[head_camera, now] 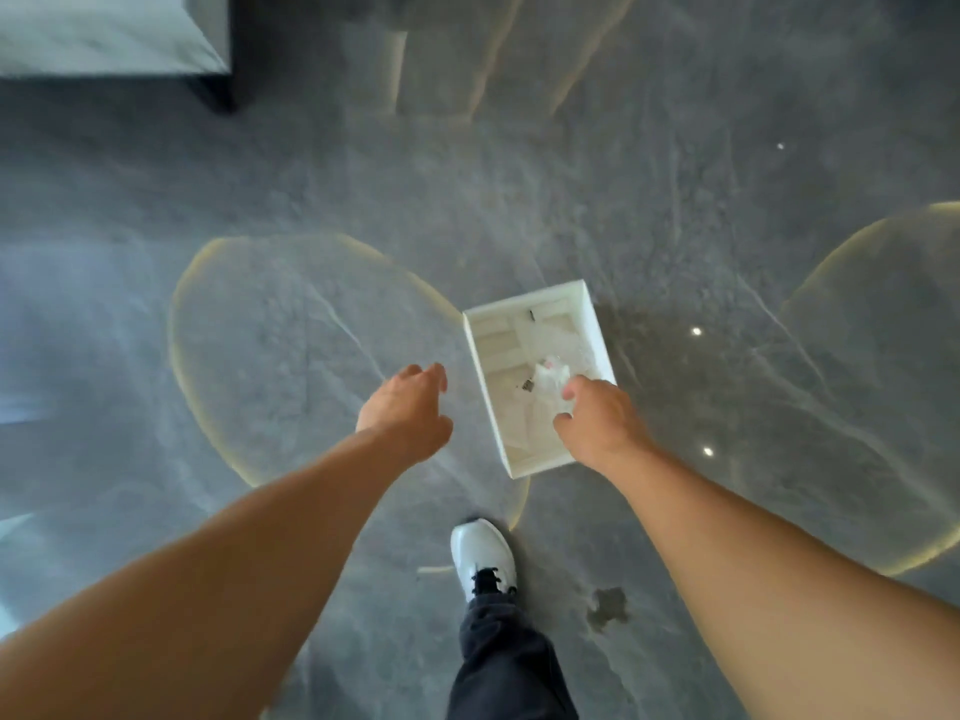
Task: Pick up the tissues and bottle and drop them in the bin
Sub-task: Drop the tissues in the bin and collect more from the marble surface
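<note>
Left hand hangs open and empty over the floor, just beside the bin. Right hand hovers above the bin's near end, fingers pinched on something pale and crumpled; tissue or bottle, I cannot tell. This looks like the drop step. Next, the fingers need only loosen so it falls inside the rim.

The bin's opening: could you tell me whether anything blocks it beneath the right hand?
Nothing visible does. The right hand holds something pale and crumpled, too blurred to identify, directly above the open white bin; the left hand is off to its side.
</note>
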Demonstrator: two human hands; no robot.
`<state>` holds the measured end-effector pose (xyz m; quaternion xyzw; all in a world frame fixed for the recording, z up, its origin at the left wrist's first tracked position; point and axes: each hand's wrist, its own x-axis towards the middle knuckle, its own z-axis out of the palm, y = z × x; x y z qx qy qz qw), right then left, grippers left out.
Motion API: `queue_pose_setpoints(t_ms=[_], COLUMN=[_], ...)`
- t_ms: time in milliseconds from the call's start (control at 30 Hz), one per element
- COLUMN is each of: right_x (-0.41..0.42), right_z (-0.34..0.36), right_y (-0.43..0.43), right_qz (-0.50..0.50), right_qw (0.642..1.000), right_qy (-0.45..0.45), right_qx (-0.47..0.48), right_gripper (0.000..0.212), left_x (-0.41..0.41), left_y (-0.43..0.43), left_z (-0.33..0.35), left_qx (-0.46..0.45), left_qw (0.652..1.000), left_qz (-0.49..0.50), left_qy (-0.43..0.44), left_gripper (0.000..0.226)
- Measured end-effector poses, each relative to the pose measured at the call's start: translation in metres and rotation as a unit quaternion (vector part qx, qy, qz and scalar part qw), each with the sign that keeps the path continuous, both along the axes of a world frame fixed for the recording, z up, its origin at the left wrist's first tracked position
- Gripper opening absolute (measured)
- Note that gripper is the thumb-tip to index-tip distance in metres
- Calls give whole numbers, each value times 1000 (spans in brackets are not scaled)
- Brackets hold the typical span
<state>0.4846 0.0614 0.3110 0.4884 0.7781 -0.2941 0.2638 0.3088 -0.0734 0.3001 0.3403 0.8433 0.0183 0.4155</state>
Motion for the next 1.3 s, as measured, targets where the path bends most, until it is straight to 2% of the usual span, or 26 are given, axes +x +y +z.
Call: queue_pose_setpoints(t_ms=[67,133,200,300,400,500,633,800,1000,1167,1300], right_x=[-40,-88,-141,-226,-316,-398,-487,-557,-661,-727,-760], right_z=[45,96,149,214,244,250,246,231,166,99,50], right_y=[-6,-12,-15,-27,-38,-52,-60,-54,-10,5,13], right_qz=[33,69,88,109,106,148,152,150,186,224,272], right_qw=[999,997,994,991,990,985,982,981,975,960,949], right_qy=[14,40,65,75,85,83,111,119,103,89,21], right_qx=[7,-1,15,35,21,10,26,30,66,141,156], right_gripper=[32,42,54,60,61,57,45,37,34,53,71], left_x=[-36,-73,-115,-185,-260,-331,-419,-486,-591,-666,-707], left_y=[-8,-17,-24,-47,-62,-78,-84,-76,-41,-23,-21], left_z=[54,107,160,224,259,272,268,245,187,121,66], left_qx=[-11,-8,13,14,18,17,2,-12,-39,-69,-80], left_qw=[998,994,989,986,983,979,976,980,975,963,947], left_qz=[-29,-46,-36,5,24,37,52,68,119,183,254], left_qy=[52,101,141,168,181,202,212,189,184,185,180], left_gripper=[42,44,47,48,49,48,46,40,38,51,82])
